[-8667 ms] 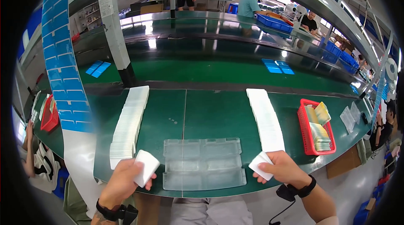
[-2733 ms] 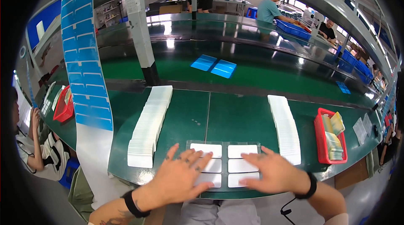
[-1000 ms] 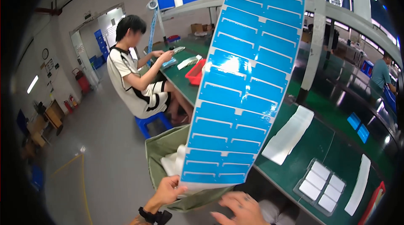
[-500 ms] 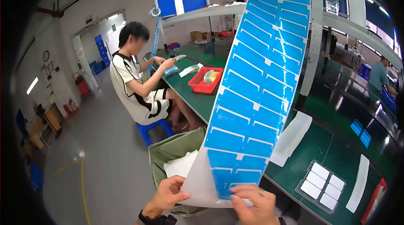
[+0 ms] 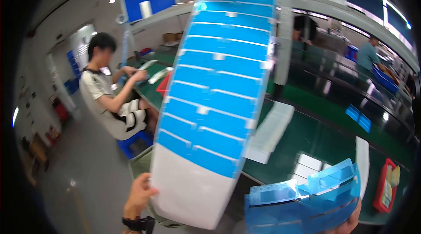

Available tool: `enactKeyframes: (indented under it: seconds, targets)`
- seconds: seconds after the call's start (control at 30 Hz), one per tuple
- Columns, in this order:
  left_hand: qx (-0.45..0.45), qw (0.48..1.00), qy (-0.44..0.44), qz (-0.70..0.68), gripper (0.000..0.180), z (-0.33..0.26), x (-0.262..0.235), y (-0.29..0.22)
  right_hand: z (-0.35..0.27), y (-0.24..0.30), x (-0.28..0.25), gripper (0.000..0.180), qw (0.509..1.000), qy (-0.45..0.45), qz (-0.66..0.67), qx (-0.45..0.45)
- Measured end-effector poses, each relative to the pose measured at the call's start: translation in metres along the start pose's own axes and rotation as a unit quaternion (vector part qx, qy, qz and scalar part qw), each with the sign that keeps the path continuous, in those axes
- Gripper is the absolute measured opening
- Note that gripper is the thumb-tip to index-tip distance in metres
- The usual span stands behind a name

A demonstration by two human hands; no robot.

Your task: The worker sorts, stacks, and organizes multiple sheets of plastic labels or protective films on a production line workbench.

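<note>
A long hanging strip of white backing (image 5: 193, 194) carries rows of blue film labels (image 5: 219, 93); its lowest part is bare white. My left hand (image 5: 139, 192) grips the strip's lower left edge. My right hand (image 5: 351, 224) is mostly out of view at the bottom right and holds several peeled blue film labels (image 5: 302, 203) fanned out in front of it. Behind them lies a clear tray with white pieces (image 5: 309, 166) on the green workbench (image 5: 307, 133).
A seated person (image 5: 109, 98) works at the bench to the left. A row of stacked white pieces (image 5: 269, 131) and another (image 5: 362, 159) lie on the bench, a red bin (image 5: 386, 186) at the right. An olive bag (image 5: 142, 170) stands below the strip.
My right hand has pulled several blue labels off the strip's bottom and moved them down to the right. The strip's lower end now shows bare white backing. My left hand still holds its edge.
</note>
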State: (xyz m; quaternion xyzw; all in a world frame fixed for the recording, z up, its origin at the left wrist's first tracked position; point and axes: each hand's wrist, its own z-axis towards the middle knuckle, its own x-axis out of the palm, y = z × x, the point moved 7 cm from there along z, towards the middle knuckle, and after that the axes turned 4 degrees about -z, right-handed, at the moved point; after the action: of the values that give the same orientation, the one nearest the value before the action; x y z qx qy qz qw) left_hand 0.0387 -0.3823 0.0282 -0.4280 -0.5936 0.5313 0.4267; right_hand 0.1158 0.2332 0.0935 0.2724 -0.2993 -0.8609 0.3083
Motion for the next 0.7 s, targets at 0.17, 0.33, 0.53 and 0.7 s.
enactKeyframes:
  seconds: [0.17,0.33,0.53,0.7]
  targets:
    - [0.276,0.873,-0.291,0.279,0.047,-0.028,-0.024,-0.037,0.017,0.016,-0.040,0.021,0.995,0.025,0.071,0.063]
    - [-0.135,0.921,0.364,-0.019,0.077,-0.078,0.202,0.018,0.027,0.062,0.020,0.029,0.931,0.184,0.261,0.174]
    - [-0.451,0.750,0.277,-0.398,0.068,-0.121,0.311,0.064,-0.003,0.127,0.089,0.014,0.922,0.332,0.160,-0.118]
    - [-0.479,0.746,0.292,-0.358,0.063,-0.095,0.346,0.092,-0.013,0.094,0.100,0.042,0.883,0.401,0.200,-0.142]
